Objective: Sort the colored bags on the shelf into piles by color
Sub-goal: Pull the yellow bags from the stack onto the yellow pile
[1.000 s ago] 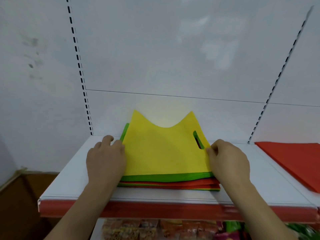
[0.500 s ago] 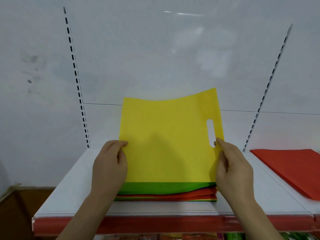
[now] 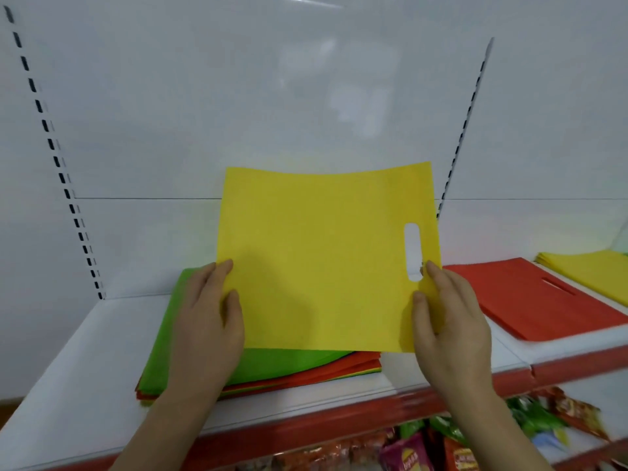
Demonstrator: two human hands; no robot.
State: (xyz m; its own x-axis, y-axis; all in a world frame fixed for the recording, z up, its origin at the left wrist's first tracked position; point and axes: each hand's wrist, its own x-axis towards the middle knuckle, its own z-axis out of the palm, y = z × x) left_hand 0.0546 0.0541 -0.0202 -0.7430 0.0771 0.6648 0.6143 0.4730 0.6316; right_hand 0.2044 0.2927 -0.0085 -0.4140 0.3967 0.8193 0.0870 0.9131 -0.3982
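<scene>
Two hands (image 3: 207, 321) (image 3: 452, 321) pinching yellow bag (image 3: 326, 260)

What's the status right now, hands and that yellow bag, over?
Left hand and right hand pinch the yellow bag by its sides, raised over the mixed stack. Red pile and yellow pile lie to the right. Nothing in the way.

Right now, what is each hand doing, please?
Left hand: pinches the yellow bag at its left edge.
Right hand: pinches the same bag beside its handle slot.
</scene>
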